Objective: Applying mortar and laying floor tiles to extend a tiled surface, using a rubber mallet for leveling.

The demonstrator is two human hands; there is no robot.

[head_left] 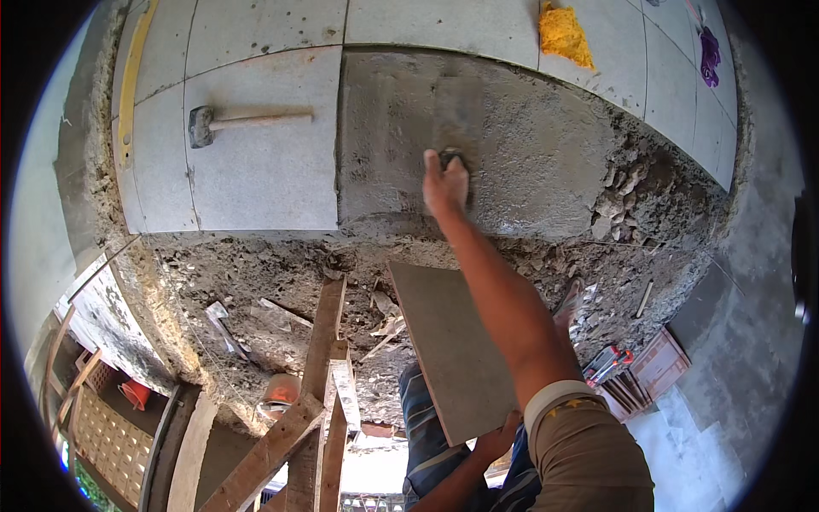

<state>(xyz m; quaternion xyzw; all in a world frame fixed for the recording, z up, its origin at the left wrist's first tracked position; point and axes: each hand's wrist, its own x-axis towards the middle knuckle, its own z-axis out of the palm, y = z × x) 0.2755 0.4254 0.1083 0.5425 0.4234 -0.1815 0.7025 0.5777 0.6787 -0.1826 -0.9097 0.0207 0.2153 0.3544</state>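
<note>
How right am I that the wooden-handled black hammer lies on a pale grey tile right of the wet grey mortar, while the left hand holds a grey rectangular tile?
Wrong side: the head view shows the wooden-handled black hammer left of the wet grey mortar, on a pale grey tile. The left hand does hold a grey rectangular tile.

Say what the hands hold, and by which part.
The right hand holds a trowel by its dark handle; the left hand, a grey tile by its lower edge.
</note>
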